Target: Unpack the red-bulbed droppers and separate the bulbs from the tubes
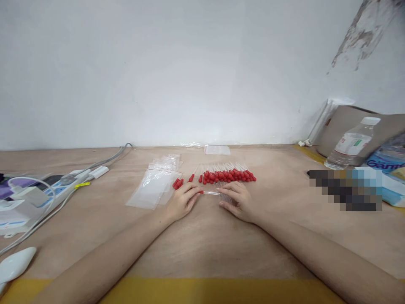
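My left hand (185,200) pinches a small red rubber bulb (201,192) in its fingertips. A thin clear dropper tube (210,193) runs from that bulb across to my right hand (236,200), whose fingers close on its other end. I cannot tell how deep the tube sits in the bulb. Several loose clear tubes (226,197) lie under my right hand, partly hidden. Just beyond both hands is a row of droppers (228,173) with red bulbs toward me and clear tubes pointing at the wall. A few loose red bulbs (177,183) lie beside my left hand.
Clear zip bags (150,190) overlap left of the bulbs; another bag (217,150) lies near the wall. Power strips (47,198) with cables stand at the left, a white spoon-shaped object (15,264) nearer. A water bottle (352,143) and a blue-white package (392,190) are at the right.
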`<state>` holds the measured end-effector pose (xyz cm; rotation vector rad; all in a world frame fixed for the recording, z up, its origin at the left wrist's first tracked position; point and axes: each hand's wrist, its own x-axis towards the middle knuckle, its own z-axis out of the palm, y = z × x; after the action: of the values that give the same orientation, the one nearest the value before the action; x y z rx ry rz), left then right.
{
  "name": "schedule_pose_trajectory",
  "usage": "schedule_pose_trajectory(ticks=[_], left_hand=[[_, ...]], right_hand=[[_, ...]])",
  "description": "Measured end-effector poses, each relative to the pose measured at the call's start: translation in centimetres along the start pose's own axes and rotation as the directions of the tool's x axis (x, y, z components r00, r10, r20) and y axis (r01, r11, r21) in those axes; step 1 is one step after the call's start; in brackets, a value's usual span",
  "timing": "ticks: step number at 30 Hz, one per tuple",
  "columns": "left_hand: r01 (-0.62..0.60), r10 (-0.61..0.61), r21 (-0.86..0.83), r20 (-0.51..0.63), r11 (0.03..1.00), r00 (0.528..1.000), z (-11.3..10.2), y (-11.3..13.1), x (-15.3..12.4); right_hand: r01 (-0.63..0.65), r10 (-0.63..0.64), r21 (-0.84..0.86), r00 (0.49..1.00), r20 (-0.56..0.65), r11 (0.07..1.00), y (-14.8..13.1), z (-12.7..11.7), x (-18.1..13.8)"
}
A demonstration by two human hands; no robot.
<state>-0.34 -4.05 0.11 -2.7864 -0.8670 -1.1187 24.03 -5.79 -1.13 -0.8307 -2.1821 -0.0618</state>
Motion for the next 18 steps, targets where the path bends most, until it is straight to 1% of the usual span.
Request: schedule_pose_trajectory(ticks=[3,7,10,14,18], left_hand=[[-0.032,0.032,0.021,0.012,0.999,0.999,0.4,0.3,0.0],[-0.066,0.065,0.092,0.014,0.994,0.998,0.6,0.6,0.2],[-0.073,0.072,0.117,0.016,0.99,0.997,0.5,1.0,0.5],[-0.07,0.068,0.136,0.022,0.988,0.997,0.3,1.9,1.4],[-0.073,0.066,0.17,0.046,0.983,0.997,0.6,2.3,1.9]], right_hand=[[0.025,-0.024,-0.051,1.0,0.02,0.998,0.0,0.4,0.2],[0.03,-0.027,-0.069,0.999,0.046,0.997,-0.2,0.5,0.4],[0.034,-0.03,-0.069,0.998,0.059,0.997,-0.2,0.5,0.5],[0.023,-0.021,-0.058,0.999,0.049,0.998,-0.1,0.7,0.4],[0.027,-0.025,-0.06,0.999,0.042,0.998,-0.2,0.6,0.5]])
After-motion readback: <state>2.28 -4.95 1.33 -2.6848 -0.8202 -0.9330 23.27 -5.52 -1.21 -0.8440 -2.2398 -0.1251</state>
